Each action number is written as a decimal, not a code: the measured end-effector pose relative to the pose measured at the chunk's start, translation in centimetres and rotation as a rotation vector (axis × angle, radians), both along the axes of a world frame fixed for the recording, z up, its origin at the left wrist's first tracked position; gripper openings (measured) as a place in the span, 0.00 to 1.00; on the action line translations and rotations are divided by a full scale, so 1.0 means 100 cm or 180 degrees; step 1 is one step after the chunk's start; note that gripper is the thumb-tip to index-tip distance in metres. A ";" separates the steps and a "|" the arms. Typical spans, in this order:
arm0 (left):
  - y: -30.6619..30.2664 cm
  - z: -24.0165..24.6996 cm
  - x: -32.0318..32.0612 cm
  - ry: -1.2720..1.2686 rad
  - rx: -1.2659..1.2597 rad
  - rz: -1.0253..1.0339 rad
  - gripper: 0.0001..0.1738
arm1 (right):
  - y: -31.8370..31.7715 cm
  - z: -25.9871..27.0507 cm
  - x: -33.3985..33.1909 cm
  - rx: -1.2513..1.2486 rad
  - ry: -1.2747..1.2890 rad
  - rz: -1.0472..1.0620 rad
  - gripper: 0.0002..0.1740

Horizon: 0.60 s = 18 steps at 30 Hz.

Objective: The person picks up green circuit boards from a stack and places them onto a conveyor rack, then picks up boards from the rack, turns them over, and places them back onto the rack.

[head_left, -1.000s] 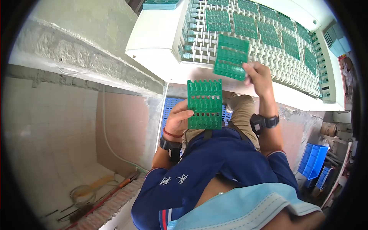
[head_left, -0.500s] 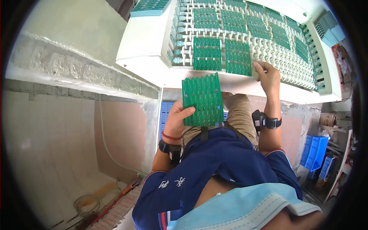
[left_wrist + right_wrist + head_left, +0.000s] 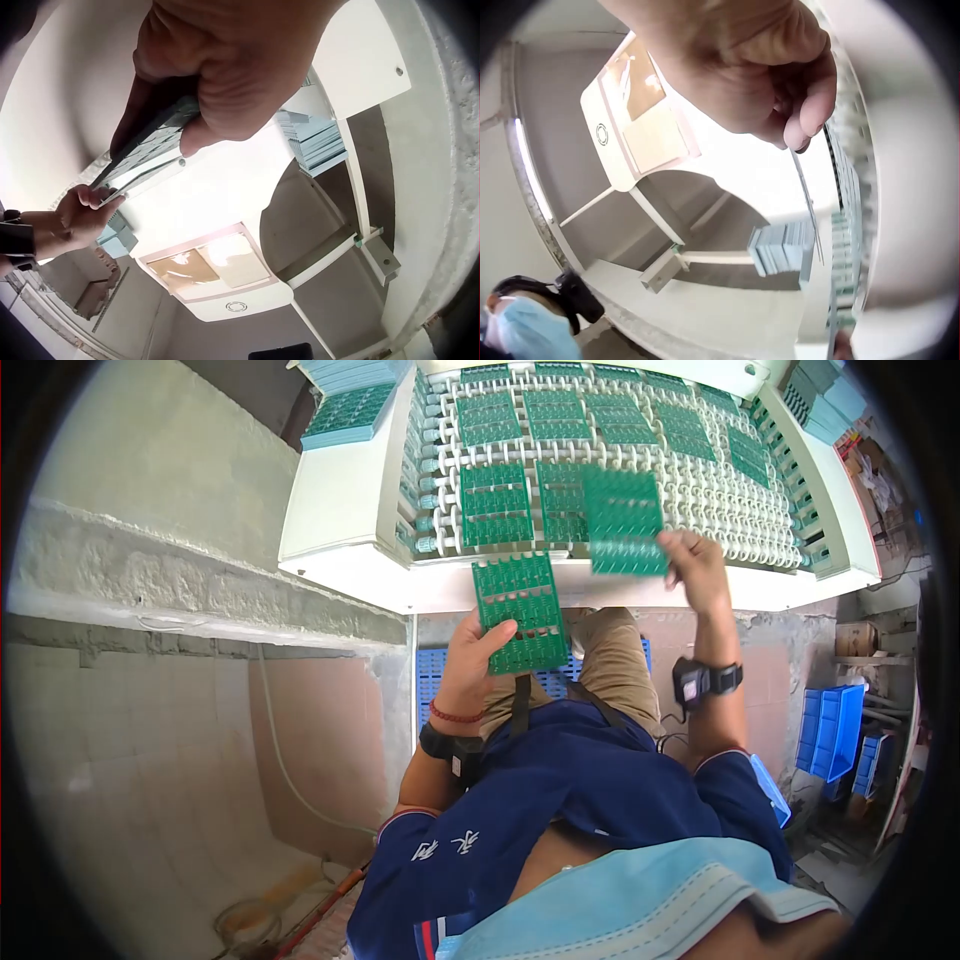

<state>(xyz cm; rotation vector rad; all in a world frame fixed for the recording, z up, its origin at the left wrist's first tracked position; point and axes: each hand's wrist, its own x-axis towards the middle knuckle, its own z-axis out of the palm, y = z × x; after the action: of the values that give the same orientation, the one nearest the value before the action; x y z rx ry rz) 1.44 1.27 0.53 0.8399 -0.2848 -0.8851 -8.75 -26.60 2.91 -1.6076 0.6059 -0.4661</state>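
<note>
My left hand point(image 3: 478, 652) grips a small stack of green circuit boards point(image 3: 522, 610) by its left side, thumb on top, in front of the machine's near edge. The left wrist view shows the edge of this stack point(image 3: 146, 142) under the fingers. My right hand point(image 3: 697, 570) pinches a single green circuit board point(image 3: 625, 525) at its lower right corner. That board is slightly blurred and overlaps another board point(image 3: 558, 505) on the white rollers point(image 3: 715, 510). Seen edge-on in the right wrist view, the pinched board point(image 3: 807, 202) is thin and hangs from the fingertips.
More boards point(image 3: 495, 505) lie in rows on the roller bed, inside the machine's white frame point(image 3: 345, 510). Light-blue stacks point(image 3: 350, 415) stand at its left and right ends. Blue crates point(image 3: 830, 730) are at the right, and a concrete ledge point(image 3: 200, 580) runs along the left.
Half a second ago my right hand was at the edge of a board lying in the near row; now it holds another board above the rollers. The machine has shifted left and down in view.
</note>
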 end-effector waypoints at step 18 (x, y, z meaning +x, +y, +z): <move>-0.001 -0.005 -0.003 0.0171 -0.0057 -0.0212 0.16 | -0.073 -0.005 -0.048 -0.1222 0.0307 -0.0828 0.18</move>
<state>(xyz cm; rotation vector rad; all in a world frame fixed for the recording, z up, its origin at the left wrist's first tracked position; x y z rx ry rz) 1.13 1.18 0.06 0.7925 -0.2747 -0.9646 -13.56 -33.87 2.43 -1.9315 0.8418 -0.7344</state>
